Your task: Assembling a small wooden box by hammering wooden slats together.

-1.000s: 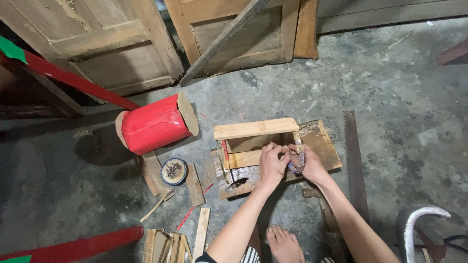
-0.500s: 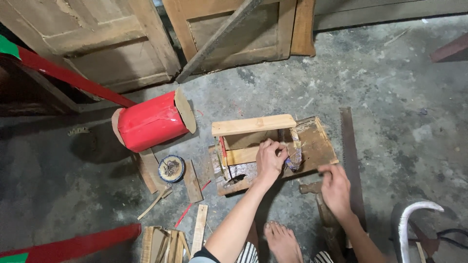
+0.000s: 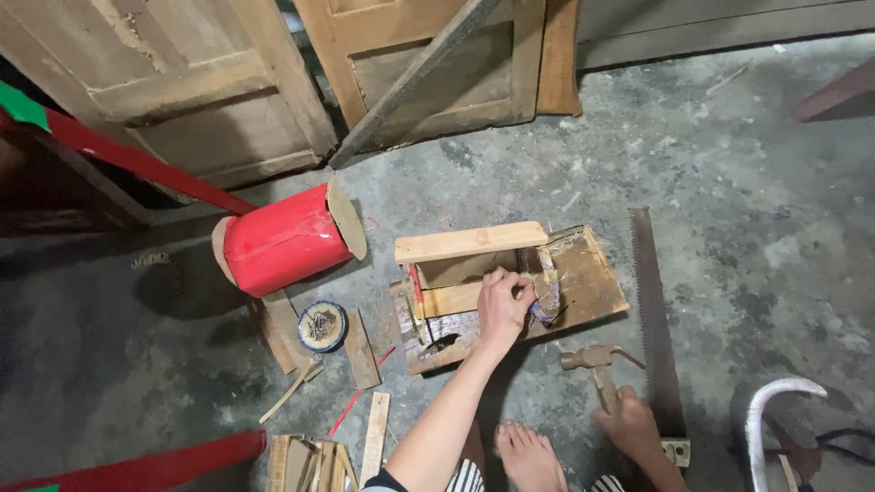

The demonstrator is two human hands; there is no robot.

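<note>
on the concrete floor [image 3: 729, 137], seen from above, lies a small wooden frame [image 3: 492, 282]: a base board, a pale top rail [image 3: 469, 241] on short uprights, and a lower cross piece, so assembly is already well advanced. left hand [image 3: 501, 305] rests on the middle of the frame, fingers curled together and pinching something small against the wood; what it pinches is too small to tell. right hand [image 3: 627, 421], apart from the frame and near a bare foot [image 3: 529, 456], is wrapped around the handle of a claw hammer [image 3: 597, 363] whose head lies just beside the base board. a handsaw [image 3: 654, 319] lies flat alongside. judged from this, cutting looks finished and fastening is the step in hand. a round tin of nails [image 3: 322, 325], offcuts [image 3: 360, 351] and a red cylinder [image 3: 283, 239] sit to the left.
</note>
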